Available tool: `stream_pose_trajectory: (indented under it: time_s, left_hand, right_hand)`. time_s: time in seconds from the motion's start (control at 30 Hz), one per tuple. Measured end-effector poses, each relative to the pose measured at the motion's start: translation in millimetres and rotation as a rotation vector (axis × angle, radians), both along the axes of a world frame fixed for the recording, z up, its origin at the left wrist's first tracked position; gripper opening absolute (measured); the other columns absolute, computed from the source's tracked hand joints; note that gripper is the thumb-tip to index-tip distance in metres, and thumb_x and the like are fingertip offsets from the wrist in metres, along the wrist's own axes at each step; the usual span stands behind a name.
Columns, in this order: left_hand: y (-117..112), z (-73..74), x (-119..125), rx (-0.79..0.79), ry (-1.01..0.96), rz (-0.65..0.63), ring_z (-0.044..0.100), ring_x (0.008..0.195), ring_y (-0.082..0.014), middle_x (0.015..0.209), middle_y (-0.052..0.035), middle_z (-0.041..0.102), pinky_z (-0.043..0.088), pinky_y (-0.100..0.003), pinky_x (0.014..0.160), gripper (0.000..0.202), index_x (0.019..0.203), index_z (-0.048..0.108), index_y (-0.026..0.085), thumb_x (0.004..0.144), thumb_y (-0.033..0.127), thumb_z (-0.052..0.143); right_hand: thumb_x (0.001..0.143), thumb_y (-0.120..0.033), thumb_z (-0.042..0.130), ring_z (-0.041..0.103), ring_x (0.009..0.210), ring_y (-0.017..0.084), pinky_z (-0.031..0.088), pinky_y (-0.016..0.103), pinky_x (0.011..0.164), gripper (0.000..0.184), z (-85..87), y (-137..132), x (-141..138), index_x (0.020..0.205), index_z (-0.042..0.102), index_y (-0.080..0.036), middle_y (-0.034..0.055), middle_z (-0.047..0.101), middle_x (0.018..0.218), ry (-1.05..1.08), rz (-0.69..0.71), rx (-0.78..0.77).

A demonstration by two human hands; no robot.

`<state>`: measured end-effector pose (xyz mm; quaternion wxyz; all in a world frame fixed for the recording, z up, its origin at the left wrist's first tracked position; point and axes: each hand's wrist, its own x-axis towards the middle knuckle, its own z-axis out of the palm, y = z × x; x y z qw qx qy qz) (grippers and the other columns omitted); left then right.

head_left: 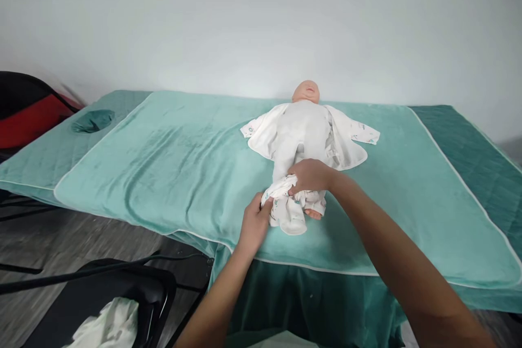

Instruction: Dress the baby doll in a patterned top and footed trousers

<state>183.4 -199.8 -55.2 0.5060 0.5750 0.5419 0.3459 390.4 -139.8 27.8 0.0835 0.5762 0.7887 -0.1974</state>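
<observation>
A baby doll (305, 91) lies on its back on the green sheet, its head toward the wall. Its body is white, and an open white baby jacket (350, 147) spreads out at both sides under it. White printed baby pants (290, 215) are bunched around the doll's lower legs, with one foot (313, 213) poking out. My left hand (256, 220) pinches the fabric at the left leg's edge. Above it, my right hand (308, 176) grips the pants near the same leg, its fingertips partly hidden by cloth.
The green sheet (163, 157) covers a massage bed with a face hole (93, 120) at the left. A black chair (122, 283) holding a pale cloth (110, 323) stands at the lower left. A red and black chair (30, 114) is farther back, beside the white wall (244, 32).
</observation>
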Motion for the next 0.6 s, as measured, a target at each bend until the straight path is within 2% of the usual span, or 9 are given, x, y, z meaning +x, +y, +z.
stream_pose_trajectory:
  time_s: [0.13, 0.3, 0.4, 0.5, 0.6]
  left_hand:
    - [9, 2.0, 2, 0.054, 0.037, -0.03, 0.046, 0.07, -0.0139, 0.072, 0.002, 0.055, 0.036, -0.024, 0.065, 0.031, 0.081, 0.06, 0.018, 0.093, 0.045, 0.05]
    - [2, 3.6, 4, 0.04, -0.041, -0.041, 0.047, 0.071, -0.0144, 0.073, 0.0013, 0.056, 0.036, -0.024, 0.066, 0.034, 0.081, 0.06, 0.018, 0.093, 0.049, 0.053]
    - [1, 0.7, 3, 0.04, -0.118, -0.033, 0.049, 0.073, -0.015, 0.076, 0.0007, 0.058, 0.038, -0.025, 0.067, 0.035, 0.083, 0.06, 0.018, 0.093, 0.051, 0.053]
    - [7, -5.6, 1, 0.111, -0.111, -0.047, 0.05, 0.07, -0.0149, 0.074, 0.0013, 0.058, 0.038, -0.025, 0.066, 0.033, 0.084, 0.06, 0.019, 0.094, 0.05, 0.053]
    - [22, -11.1, -3, 0.225, -0.024, -0.104, 0.053, 0.07, -0.015, 0.076, 0.0003, 0.063, 0.039, -0.025, 0.066, 0.028, 0.093, 0.062, 0.019, 0.095, 0.045, 0.052]
  right_hand:
    - [0.077, -0.051, 0.073, 0.067, 0.096, 0.027, 0.036, 0.029, 0.068, 0.042, -3.1, 1, 1, 0.102, 0.071, -0.017, 0.0099, 0.074, 0.105, 0.043, -0.005, 0.012]
    - [0.078, -0.051, 0.073, 0.065, 0.093, 0.028, 0.039, 0.031, 0.073, 0.041, -9.5, 2, 11, 0.102, 0.07, -0.017, 0.0096, 0.073, 0.104, 0.243, -0.026, 0.012]
    - [0.077, -0.052, 0.073, 0.065, 0.095, 0.028, 0.042, 0.032, 0.077, 0.043, -8.0, 1, 17, 0.103, 0.07, -0.018, 0.0089, 0.073, 0.108, 0.392, -0.053, -0.056]
    - [0.075, -0.054, 0.074, 0.066, 0.094, 0.026, 0.044, 0.032, 0.078, 0.05, -5.4, 0, 22, 0.11, 0.07, -0.018, 0.0069, 0.073, 0.108, 0.52, -0.067, -0.159]
    - [0.074, -0.053, 0.075, 0.066, 0.095, 0.026, 0.045, 0.031, 0.077, 0.053, -5.6, -1, 25, 0.113, 0.068, -0.018, 0.0056, 0.073, 0.107, 0.552, -0.078, -0.187]
